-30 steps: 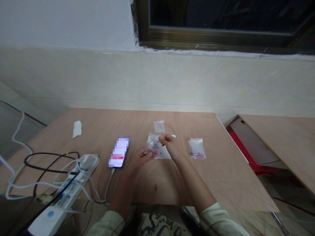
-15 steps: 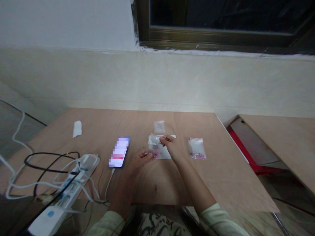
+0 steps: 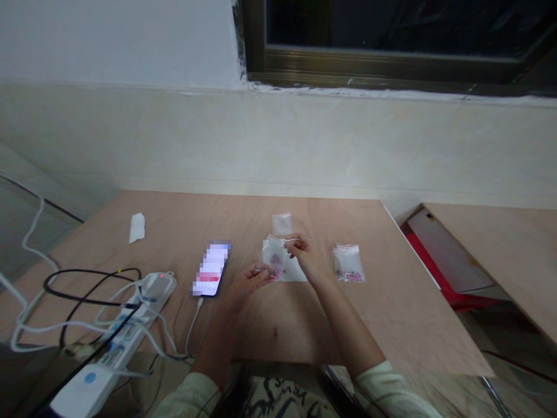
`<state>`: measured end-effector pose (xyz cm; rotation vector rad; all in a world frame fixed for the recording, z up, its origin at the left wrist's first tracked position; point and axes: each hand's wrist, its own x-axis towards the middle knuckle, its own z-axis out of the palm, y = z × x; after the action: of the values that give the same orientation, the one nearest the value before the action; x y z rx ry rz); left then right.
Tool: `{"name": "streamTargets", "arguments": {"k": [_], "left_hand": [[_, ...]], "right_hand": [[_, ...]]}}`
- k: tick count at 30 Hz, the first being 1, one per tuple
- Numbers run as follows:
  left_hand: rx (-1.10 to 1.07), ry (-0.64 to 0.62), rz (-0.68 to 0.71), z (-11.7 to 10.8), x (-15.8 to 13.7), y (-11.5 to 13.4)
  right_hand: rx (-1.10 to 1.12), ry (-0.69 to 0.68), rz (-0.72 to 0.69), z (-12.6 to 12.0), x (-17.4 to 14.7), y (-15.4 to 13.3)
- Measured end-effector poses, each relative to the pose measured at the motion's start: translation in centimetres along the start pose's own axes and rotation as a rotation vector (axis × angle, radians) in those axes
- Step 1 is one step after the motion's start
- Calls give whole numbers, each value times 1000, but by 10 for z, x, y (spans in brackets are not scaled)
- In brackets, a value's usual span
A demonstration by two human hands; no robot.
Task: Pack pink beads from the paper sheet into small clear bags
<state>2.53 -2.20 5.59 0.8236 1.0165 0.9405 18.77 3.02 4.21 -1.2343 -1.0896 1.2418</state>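
Clear plastic bag (image 3: 275, 255) with small pink pieces is being held between two hands over the wooden table (image 3: 278, 313), just right of the phone (image 3: 211, 270).

Nearest the viewer, a white power strip (image 3: 126, 331) with tangled cables is lying at the table's front left corner, well left of the phone's charging lead. Farther in, the left hand (image 3: 250, 278) is pinching the bag's lower edge, fingers closed narrowly on it, just right of the phone. Slightly beyond, the right hand (image 3: 302, 255) is gripping the bag's top edge with thumb and fingertips drawn together. A second bag with pink pieces (image 3: 347, 263) is lying well right of the phone, apart from the hands. Farther back, a small empty-looking bag (image 3: 281, 223) is resting beyond the held one, and a white scrap (image 3: 136, 227) is sitting far left of the phone.
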Motion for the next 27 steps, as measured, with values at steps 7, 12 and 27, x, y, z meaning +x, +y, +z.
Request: {"name": "streamTargets", "arguments": {"k": [7,12,27], "left_hand": [[-3,-16,-29,-15,12,-20],[-18,1,-11,-24,24,-35],[75,114,30,-29,30,-40]], "right_hand": [[-136,-110,-24,-13,0,-8],[-128,-214,77,-20,3,-3],[-51,-359,216,-24,-10,-10]]}}
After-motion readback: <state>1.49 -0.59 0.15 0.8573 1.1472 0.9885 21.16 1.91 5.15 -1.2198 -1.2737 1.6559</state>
